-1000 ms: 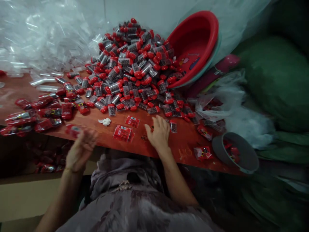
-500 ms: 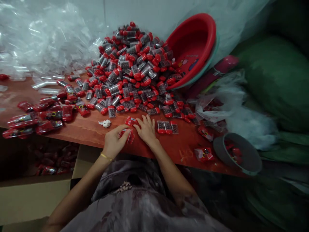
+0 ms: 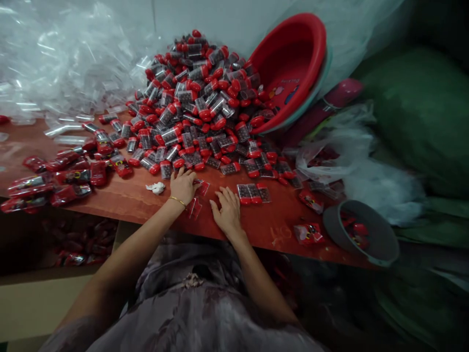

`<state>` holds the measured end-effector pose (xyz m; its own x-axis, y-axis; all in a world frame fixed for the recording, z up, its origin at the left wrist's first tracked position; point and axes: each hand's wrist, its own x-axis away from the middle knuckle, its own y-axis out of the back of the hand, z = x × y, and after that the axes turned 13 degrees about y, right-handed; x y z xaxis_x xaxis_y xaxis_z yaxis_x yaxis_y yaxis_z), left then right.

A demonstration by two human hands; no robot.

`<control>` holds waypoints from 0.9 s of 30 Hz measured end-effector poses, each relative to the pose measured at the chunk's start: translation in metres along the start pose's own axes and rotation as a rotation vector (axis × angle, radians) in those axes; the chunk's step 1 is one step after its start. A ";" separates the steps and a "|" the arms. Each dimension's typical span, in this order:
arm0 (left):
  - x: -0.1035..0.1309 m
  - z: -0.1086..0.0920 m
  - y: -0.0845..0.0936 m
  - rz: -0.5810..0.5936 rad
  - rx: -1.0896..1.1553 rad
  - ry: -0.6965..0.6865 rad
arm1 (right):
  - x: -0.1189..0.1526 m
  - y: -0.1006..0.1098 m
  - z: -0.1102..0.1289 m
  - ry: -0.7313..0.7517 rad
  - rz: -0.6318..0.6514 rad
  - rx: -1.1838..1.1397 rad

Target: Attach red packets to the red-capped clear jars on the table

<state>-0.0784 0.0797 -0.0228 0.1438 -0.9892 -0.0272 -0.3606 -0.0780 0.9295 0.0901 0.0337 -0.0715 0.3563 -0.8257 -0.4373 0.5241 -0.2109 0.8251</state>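
A big heap of small clear boxes with red caps (image 3: 198,98) lies on the red-brown table (image 3: 120,195). My left hand (image 3: 184,186) rests at the heap's near edge with bent fingers, its thumb beside a flat red packet (image 3: 203,187). Another red packet (image 3: 194,208) lies by that wrist. My right hand (image 3: 227,211) lies flat on the table with fingers spread, holding nothing. Just right of its fingertips, three boxes (image 3: 252,192) sit side by side.
A red basin (image 3: 293,58) leans tipped behind the heap. Filled red packs (image 3: 54,176) lie at the left, clear plastic sleeves (image 3: 66,58) behind them. A grey bowl (image 3: 381,244) overhangs the right edge. Green sacks (image 3: 421,112) stand right, a cardboard box (image 3: 36,303) below left.
My left hand came up from below the table edge onto the red packets, then slid forward to the heap's edge. My right hand drew back toward me, leaving three boxes lined up.
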 end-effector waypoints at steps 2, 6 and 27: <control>-0.001 0.003 -0.001 -0.012 0.020 0.006 | -0.001 0.000 0.002 -0.005 0.000 -0.001; -0.004 0.008 0.001 -0.007 0.113 0.009 | -0.001 0.004 0.004 -0.013 -0.086 -0.087; 0.056 -0.022 0.017 0.206 1.120 0.291 | -0.024 0.039 0.042 -0.268 -0.300 -0.718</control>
<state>-0.0565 0.0257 -0.0002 0.1406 -0.9416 0.3059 -0.9899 -0.1282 0.0605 0.0693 0.0234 -0.0140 -0.0274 -0.9035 -0.4277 0.9671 -0.1322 0.2174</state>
